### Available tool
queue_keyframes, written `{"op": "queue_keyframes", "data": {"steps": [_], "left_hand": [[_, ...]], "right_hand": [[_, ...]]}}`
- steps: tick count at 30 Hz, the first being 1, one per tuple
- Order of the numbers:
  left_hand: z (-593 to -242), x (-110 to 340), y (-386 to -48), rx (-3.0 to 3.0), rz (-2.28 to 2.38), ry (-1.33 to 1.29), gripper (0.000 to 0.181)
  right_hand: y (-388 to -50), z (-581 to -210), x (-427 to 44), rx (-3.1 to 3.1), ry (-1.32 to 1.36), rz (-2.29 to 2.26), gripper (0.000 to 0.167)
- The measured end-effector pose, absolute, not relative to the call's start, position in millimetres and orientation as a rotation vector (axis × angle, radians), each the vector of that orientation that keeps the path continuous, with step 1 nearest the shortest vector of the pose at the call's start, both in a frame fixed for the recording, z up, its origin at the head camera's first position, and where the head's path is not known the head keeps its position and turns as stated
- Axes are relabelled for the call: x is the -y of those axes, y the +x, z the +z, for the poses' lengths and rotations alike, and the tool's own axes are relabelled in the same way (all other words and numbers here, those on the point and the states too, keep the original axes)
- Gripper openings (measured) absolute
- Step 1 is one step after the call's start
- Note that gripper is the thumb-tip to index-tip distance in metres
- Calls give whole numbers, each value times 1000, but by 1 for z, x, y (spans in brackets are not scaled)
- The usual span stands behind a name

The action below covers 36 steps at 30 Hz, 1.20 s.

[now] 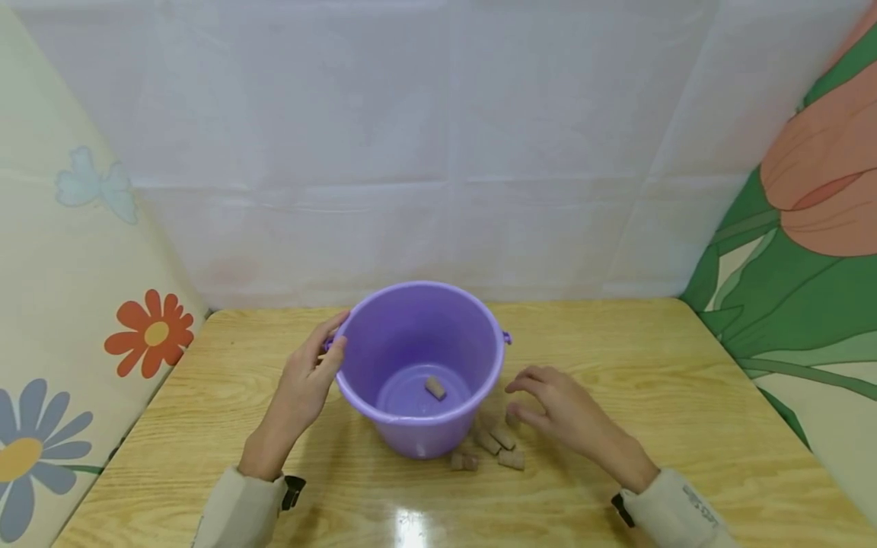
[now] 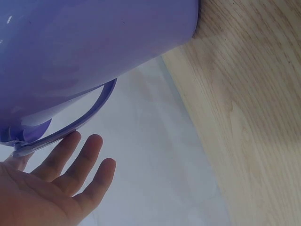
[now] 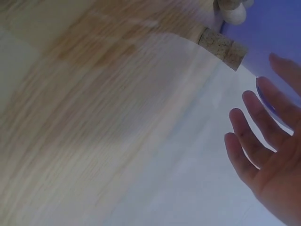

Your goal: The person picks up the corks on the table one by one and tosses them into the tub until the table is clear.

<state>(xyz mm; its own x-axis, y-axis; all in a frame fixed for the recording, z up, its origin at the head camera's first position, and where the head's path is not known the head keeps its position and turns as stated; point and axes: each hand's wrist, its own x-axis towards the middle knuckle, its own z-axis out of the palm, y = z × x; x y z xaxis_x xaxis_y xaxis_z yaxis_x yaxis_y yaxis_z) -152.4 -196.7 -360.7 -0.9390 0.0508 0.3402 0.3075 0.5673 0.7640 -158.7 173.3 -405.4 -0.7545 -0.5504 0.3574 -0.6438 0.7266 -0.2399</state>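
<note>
A purple bucket (image 1: pixel 419 438) stands on the table with one cork (image 1: pixel 435 388) on its inside bottom. At its left side, my left hand (image 1: pixel 308 377) touches the rim, thumb and forefinger either side of the handle mount. In the left wrist view the other fingers spread loosely by the handle (image 2: pixel 84 117). My right hand (image 1: pixel 565 407) hovers right of the bucket, fingers parted and holding nothing. Near its thumb stands a cork (image 1: pixel 511 419), and several more corks (image 1: pixel 511 459) lie before the bucket. The right wrist view shows a cork (image 3: pixel 223 48) beyond the fingertips.
The wooden table (image 1: pixel 610 342) backs onto a white cloth wall (image 1: pixel 445 152). A flower-printed cloth (image 1: pixel 75 320) flanks it at the left, and a tulip-printed cloth (image 1: pixel 788 304) at the right. The bucket's right handle mount (image 1: pixel 507 337) sticks out towards the right hand.
</note>
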Motion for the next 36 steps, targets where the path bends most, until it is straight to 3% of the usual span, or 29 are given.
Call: {"op": "queue_keyframes", "data": {"steps": [21, 36], "left_hand": [[-362, 197, -154, 2520, -1289, -289, 43], [-361, 197, -153, 2531, -1292, -291, 44]], "right_hand": [[-160, -414, -178, 2730, 1030, 518, 24], [-160, -409, -183, 2794, 939, 533, 26]]}}
